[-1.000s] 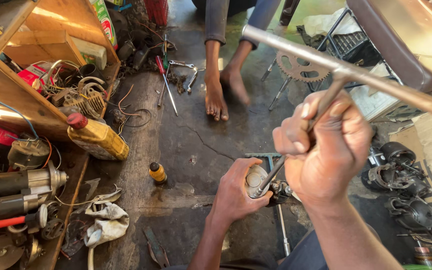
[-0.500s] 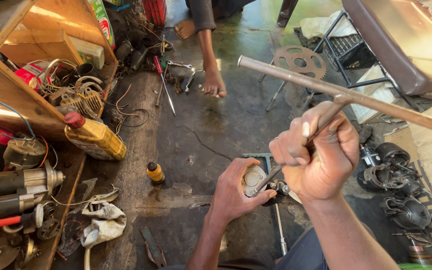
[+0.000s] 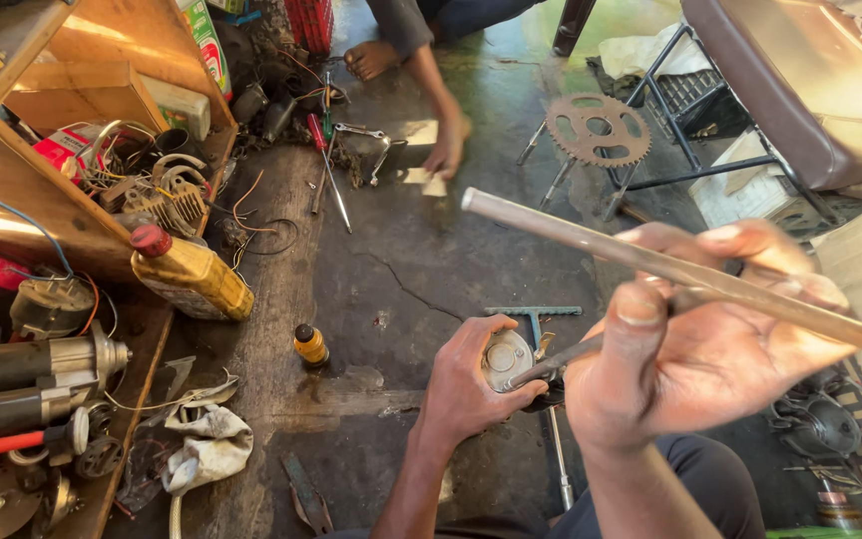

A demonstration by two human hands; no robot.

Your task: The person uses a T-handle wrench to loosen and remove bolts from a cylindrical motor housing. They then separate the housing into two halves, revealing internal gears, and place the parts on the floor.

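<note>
My left hand (image 3: 471,384) is wrapped around a small round metal part (image 3: 507,359) held low over the dark floor. My right hand (image 3: 715,344) grips a T-handle wrench (image 3: 571,232) where its long crossbar meets its shaft. The thumb lies along the shaft. The shaft's tip (image 3: 541,371) slants down and left into the round part. The crossbar runs from upper left out past the right edge of the view. Part of the shaft is hidden by my right palm.
Another person's hand (image 3: 446,150) and foot (image 3: 371,60) rest on the floor ahead, beside a sprocket (image 3: 598,128) and a red-handled screwdriver (image 3: 326,170). At the left are a yellow oil bottle (image 3: 192,274), a small bottle (image 3: 309,344), a rag (image 3: 207,444) and wooden shelves (image 3: 42,190). A brown seat (image 3: 800,90) stands at the right.
My right hand has turned the wrench, so the crossbar has swung and the fingers have shifted on it. The other person's hand moved right along the floor and their feet drew back.
</note>
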